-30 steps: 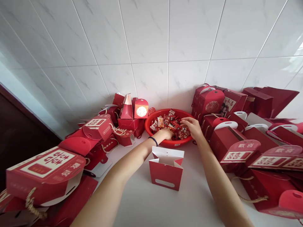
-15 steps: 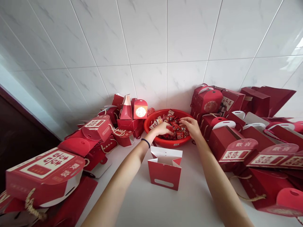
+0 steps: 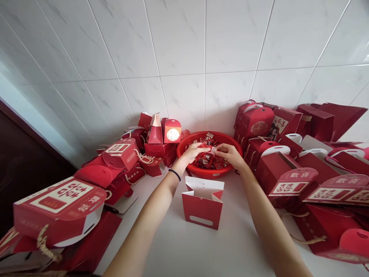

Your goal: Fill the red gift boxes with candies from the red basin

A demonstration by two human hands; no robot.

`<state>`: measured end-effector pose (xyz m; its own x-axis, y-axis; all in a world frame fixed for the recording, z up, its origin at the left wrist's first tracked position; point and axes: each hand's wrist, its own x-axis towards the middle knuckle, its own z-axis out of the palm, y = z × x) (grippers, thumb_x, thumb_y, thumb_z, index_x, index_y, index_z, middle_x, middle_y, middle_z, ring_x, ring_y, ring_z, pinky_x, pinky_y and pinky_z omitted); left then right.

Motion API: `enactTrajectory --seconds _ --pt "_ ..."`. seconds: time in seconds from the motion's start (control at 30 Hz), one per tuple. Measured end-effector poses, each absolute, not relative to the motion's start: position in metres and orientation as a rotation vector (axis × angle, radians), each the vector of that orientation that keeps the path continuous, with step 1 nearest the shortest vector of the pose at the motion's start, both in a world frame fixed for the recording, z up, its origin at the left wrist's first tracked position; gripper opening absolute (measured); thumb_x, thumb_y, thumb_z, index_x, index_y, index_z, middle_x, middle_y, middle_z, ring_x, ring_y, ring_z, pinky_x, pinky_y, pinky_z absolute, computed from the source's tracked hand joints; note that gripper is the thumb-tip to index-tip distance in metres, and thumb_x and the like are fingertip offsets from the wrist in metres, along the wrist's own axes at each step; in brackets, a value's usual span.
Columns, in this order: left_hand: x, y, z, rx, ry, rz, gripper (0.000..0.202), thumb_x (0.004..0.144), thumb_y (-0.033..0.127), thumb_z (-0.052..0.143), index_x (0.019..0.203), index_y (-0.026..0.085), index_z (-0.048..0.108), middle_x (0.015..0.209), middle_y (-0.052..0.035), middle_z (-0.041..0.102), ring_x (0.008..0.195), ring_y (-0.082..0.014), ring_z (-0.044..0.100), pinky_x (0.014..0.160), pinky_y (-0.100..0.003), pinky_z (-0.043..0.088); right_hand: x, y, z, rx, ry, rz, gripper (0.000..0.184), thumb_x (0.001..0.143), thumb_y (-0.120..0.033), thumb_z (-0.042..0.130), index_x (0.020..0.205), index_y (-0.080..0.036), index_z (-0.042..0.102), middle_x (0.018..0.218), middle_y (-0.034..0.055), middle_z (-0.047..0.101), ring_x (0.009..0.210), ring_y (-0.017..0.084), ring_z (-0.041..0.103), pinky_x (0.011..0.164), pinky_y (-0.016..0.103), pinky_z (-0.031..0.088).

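Over the red plastic basin [image 3: 211,173] my two hands come together above a heap of wrapped candies [image 3: 206,161]. My left hand [image 3: 196,152] is closed on red-wrapped candies, its fingers pointing right. Fingertips of my right hand [image 3: 229,154] pinch a small red-and-white wrapped candy [image 3: 213,150] beside the left fingers. Just in front of the basin, between my forearms, an open red gift box [image 3: 202,209] stands upright with its white-lined flap raised. How many candies the left hand has cannot be made out.
Several red gift boxes with rope handles are piled on the left [image 3: 60,204], and more are stacked on the right [image 3: 291,177]. A white tiled wall [image 3: 181,92] rises behind the basin. All rest on a white tabletop [image 3: 184,250].
My hands have risen slightly from the candies and moved closer together. The right fingers have closed on a candy. The gift box stays in its place; the view has shifted slightly.
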<state>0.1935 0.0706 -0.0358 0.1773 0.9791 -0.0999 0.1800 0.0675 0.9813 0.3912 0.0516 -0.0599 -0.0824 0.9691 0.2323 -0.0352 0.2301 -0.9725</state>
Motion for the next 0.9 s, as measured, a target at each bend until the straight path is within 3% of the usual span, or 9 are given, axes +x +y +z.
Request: enactTrajectory --seconds 0.17,0.3,0.43,0.53,0.63,0.73,0.83,0.9 --pt "0.196 0.072 -0.036 1.293 1.195 0.962 0.033 0.079 0.04 0.075 0.106 0.022 0.073 0.118 -0.0086 0.076 0.111 -0.0274 0.07 0.092 -0.038 0.052 0.393 0.055 -0.059 -0.95 -1.183 1.084 0.04 0.054 -0.043 0.088 0.067 -0.021 0.057 0.066 -0.0014 0.064 0.066 0.015 0.061 0.064 0.027 0.051" --pt "0.196 0.077 -0.041 1.288 1.182 0.991 0.036 0.081 0.038 0.073 0.113 0.023 0.073 0.127 -0.0097 0.073 0.116 -0.027 0.068 0.091 -0.035 0.053 0.396 0.055 -0.055 -0.908 -1.073 1.144 0.038 0.058 -0.044 0.08 0.067 -0.023 0.049 0.073 0.0006 0.067 0.078 0.02 0.068 0.065 0.029 0.055" --pt "0.193 0.084 -0.049 1.33 1.237 1.023 0.042 0.083 0.042 0.07 0.123 0.026 0.071 0.148 -0.0089 0.06 0.134 -0.03 0.056 0.1 -0.039 0.049 0.396 0.054 -0.052 -0.892 -1.03 1.21 0.031 0.057 -0.039 0.076 0.072 -0.023 0.054 0.076 0.0017 0.071 0.075 0.02 0.068 0.065 0.03 0.055" --pt "0.193 0.089 -0.053 1.421 1.257 1.03 0.042 0.084 0.043 0.068 0.122 0.025 0.072 0.153 -0.0077 0.055 0.141 -0.0301 0.049 0.108 -0.04 0.043 0.394 0.053 -0.05 -0.885 -1.044 1.26 0.029 0.057 -0.037 0.076 0.076 -0.022 0.062 0.078 0.0031 0.073 0.074 0.021 0.068 0.067 0.032 0.055" --pt "0.198 0.091 -0.055 1.564 1.211 0.946 0.031 0.081 0.04 0.07 0.104 0.023 0.079 0.134 -0.0069 0.07 0.13 -0.0266 0.058 0.106 -0.033 0.043 0.393 0.052 -0.05 -0.874 -1.053 1.282 0.031 0.055 -0.038 0.079 0.078 -0.021 0.066 0.08 0.0038 0.074 0.076 0.021 0.069 0.069 0.032 0.055" --pt "0.204 0.088 -0.056 1.714 1.119 0.717 0.014 0.067 0.033 0.079 0.073 0.021 0.079 0.091 -0.0043 0.08 0.091 -0.0227 0.071 0.084 -0.028 0.051 0.392 0.052 -0.05 -0.862 -1.037 1.277 0.032 0.055 -0.04 0.081 0.078 -0.021 0.068 0.08 0.0033 0.073 0.079 0.021 0.069 0.068 0.03 0.055" --pt "0.208 0.085 -0.057 1.833 1.048 0.491 0.021 0.051 0.027 0.087 0.049 0.021 0.067 0.053 0.0024 0.066 0.053 -0.0151 0.058 0.056 -0.026 0.043 0.393 0.053 -0.051 -0.844 -1.009 1.264 0.033 0.056 -0.044 0.081 0.076 -0.021 0.068 0.079 0.0032 0.073 0.079 0.02 0.07 0.066 0.029 0.055" --pt "0.209 0.084 -0.058 1.887 1.025 0.427 0.03 0.047 0.029 0.088 0.043 0.021 0.06 0.043 0.0051 0.055 0.042 -0.0112 0.045 0.046 -0.026 0.033 0.394 0.054 -0.053 -0.834 -0.99 1.253 0.034 0.056 -0.045 0.083 0.075 -0.022 0.068 0.081 0.0032 0.074 0.079 0.021 0.07 0.065 0.029 0.055"
